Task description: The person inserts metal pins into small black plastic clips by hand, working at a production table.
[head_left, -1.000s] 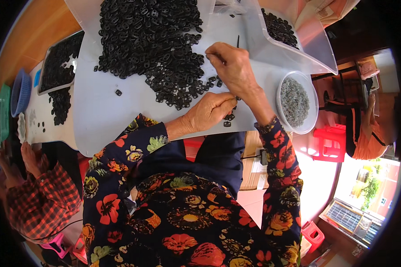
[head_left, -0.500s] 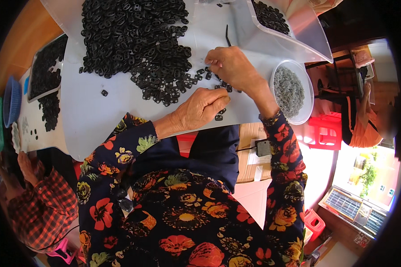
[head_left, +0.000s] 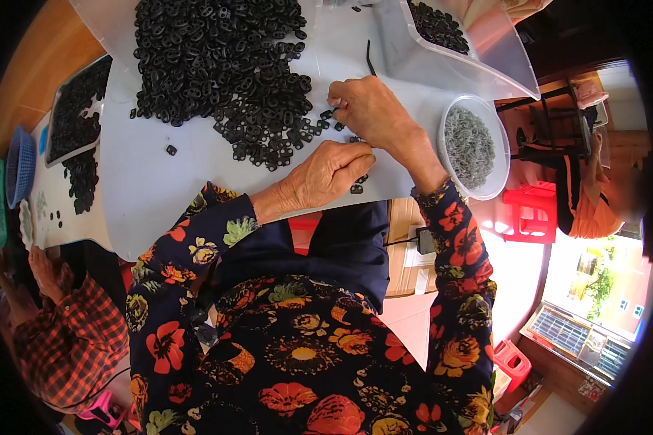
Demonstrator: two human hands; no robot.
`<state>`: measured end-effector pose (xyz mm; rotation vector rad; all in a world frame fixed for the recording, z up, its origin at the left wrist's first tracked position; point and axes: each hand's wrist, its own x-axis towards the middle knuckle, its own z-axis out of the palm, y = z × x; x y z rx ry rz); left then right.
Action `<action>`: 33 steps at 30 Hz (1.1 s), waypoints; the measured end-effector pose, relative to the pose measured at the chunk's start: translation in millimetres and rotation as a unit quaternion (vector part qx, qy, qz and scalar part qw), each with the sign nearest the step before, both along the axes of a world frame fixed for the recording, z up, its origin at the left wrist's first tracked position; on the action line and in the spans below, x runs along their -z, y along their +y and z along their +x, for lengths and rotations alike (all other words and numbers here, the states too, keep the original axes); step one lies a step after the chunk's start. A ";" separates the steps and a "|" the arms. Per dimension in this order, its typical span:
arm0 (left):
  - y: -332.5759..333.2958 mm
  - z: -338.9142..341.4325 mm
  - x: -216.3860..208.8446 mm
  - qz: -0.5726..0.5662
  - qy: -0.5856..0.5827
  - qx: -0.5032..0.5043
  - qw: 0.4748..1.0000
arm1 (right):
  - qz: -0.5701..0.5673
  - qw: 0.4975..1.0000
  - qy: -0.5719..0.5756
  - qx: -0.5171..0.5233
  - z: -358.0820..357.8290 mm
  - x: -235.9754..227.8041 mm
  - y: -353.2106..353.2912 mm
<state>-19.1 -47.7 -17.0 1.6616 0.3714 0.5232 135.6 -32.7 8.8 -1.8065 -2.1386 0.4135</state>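
Head view: left hand (head_left: pixel 326 174) and right hand (head_left: pixel 370 109) have drawn together, fingers pinched on small black pieces (head_left: pixel 355 181) (pile (head_left: pixel 225 65) just beyond) above the surface (head_left: pixel 152 196); assembly continues.

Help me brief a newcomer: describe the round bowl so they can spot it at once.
Start at the white table with its big heap of black pieces. Go past the right hand to the table's right edge. The round bowl sits there, white-rimmed and holding fine grey bits, unlike the rectangular trays of black parts.
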 end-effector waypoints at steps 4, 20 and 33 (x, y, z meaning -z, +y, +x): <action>-1.0 0.7 2.0 0.016 -0.018 -0.005 1.000 | -0.014 1.000 0.023 0.010 -0.8 2.6 0.6; 13.5 0.4 13.3 -0.171 -0.080 -0.059 0.980 | 0.099 0.813 0.545 0.180 -4.3 13.3 -69.3; 20.3 2.5 20.7 -0.335 -0.140 0.026 0.932 | 0.086 0.775 0.606 0.157 -16.5 18.2 -77.8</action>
